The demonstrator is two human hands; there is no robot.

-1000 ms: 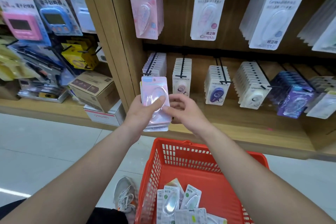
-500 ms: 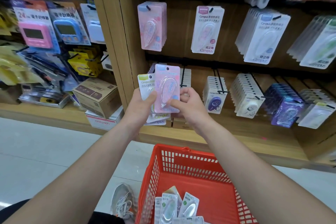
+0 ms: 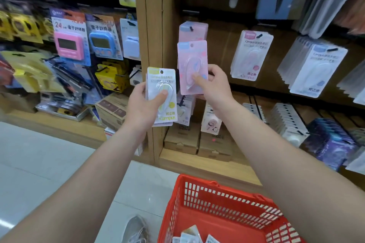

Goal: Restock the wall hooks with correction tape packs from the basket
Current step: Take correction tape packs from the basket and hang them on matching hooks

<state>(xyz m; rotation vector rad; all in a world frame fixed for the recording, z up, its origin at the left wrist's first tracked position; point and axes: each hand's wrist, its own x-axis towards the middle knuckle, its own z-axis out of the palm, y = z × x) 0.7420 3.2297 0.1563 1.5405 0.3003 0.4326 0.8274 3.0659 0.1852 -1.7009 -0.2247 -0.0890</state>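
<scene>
We hold 2 lots: R hand [image 3: 215, 87] pinches pink pack [image 3: 191, 59] upright, in front of hooked pink packs [image 3: 193, 30]; L hand [image 3: 140, 107] grips yellow-topped stack [image 3: 161, 80]. Red basket [image 3: 217, 209] below — more packs inside.

A pink blister-card correction tape pack [image 3: 192, 67] stands upright in the right hand [image 3: 214, 87], overlapping the bottom of the matching pink packs [image 3: 194, 32] that hang on a black wall hook [image 3: 190, 28]. The left hand [image 3: 141, 107] grips a stack of white yellow-topped packs [image 3: 161, 94]. A few loose packs [image 3: 189, 236] lie in the red slatted plastic basket [image 3: 227, 203] below.

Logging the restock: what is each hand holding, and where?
Right hand pinches the pink pack by its lower half; left hand grips the yellow-topped stack at its middle.
</scene>
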